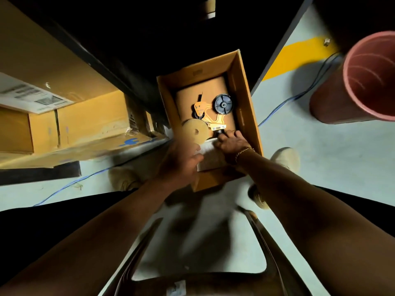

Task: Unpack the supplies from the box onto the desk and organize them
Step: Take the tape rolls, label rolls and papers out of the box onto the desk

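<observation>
An open cardboard box (245, 99) stands on the floor between my feet. Inside lies an orange tape dispenser (211, 116) with a black wheel (223, 104), a roll of brown tape (195, 131) beside it, and white paper (210, 154) at the near end. My right hand (232, 143) reaches into the box, its fingers closed around the dispenser's black handle. My left hand (181, 160), blurred, hovers over the box's near left edge with fingers apart, holding nothing that I can see.
Large cardboard boxes (70, 116) with a shipping label are stacked on the left. A pink bin (363, 82) stands at right. A blue cable (299, 97) runs over the pale floor. A dark chair frame (213, 274) is below me.
</observation>
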